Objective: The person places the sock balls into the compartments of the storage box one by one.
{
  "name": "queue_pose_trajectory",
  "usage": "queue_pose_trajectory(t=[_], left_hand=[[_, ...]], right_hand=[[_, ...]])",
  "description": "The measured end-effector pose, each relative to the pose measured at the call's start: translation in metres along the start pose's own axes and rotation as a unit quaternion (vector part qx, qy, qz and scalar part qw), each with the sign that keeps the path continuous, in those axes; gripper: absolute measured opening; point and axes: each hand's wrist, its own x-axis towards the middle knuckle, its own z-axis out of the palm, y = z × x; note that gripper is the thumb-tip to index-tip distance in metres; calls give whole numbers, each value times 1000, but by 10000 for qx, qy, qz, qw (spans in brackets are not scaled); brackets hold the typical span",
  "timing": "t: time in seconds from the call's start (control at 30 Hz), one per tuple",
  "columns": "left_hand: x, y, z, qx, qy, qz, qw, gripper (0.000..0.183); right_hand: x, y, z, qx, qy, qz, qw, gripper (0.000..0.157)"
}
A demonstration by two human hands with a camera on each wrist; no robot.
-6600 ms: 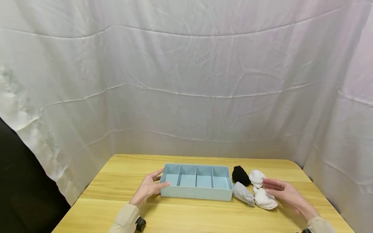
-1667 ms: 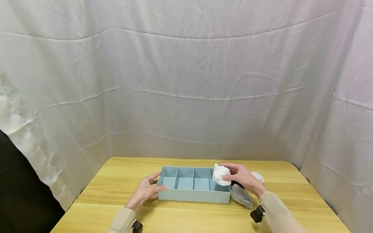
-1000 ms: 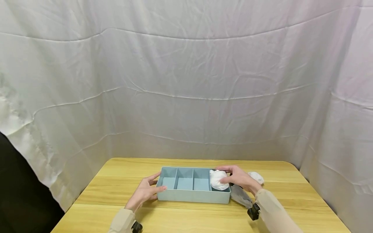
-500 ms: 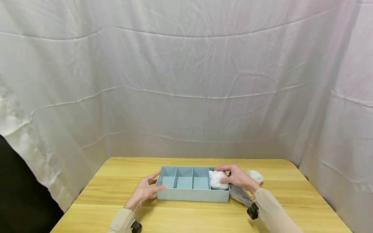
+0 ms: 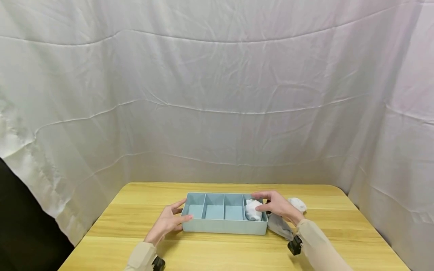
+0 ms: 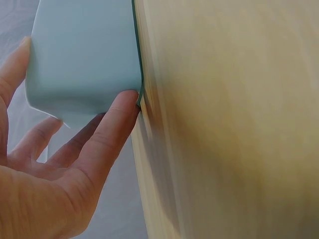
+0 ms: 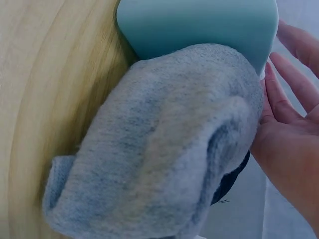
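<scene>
A light blue box (image 5: 225, 226) with several compartments stands on the table. My left hand (image 5: 166, 221) grips its left end, thumb at the front rim and fingers along the side; the left wrist view shows fingers on that end wall. A rolled white sock (image 5: 252, 210) lies in the rightmost compartment. My right hand (image 5: 279, 206) is over that compartment, its thumb at the sock and its other fingers extended near the back rim. A grey sock (image 7: 149, 144) lies against the box's right end, with part of a black sock (image 7: 232, 181) behind it.
Another white sock (image 5: 297, 204) lies on the wooden table (image 5: 217, 252) beyond my right hand, partly hidden by it. Pale curtains (image 5: 217, 131) hang close behind the table and at both sides.
My right hand has carried one white sock from the right of the box into the rightmost compartment, where it now sits lower with the fingers loosened. My left hand stays at the box's left end.
</scene>
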Motion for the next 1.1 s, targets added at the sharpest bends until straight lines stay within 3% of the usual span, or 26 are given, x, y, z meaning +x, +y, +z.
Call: queue_pose_trajectory(t=[0.3, 0.57, 0.83, 1.1], left_hand=[[-3, -4, -2, -61, 69, -47, 9999, 90], [-3, -2, -2, -20, 100, -61, 9999, 87], [-3, -3, 1, 164, 162, -150, 9996, 86], [-3, -3, 2, 293, 229, -153, 9992, 85]], right_hand=[[-4, 9, 1, 946, -86, 53, 9955, 56], [-21, 18, -5, 1599, 128, 146, 9870, 60], [-41, 34, -17, 1260, 235, 11, 9917, 59], [-54, 45, -24, 1452, -14, -198, 9892, 62]])
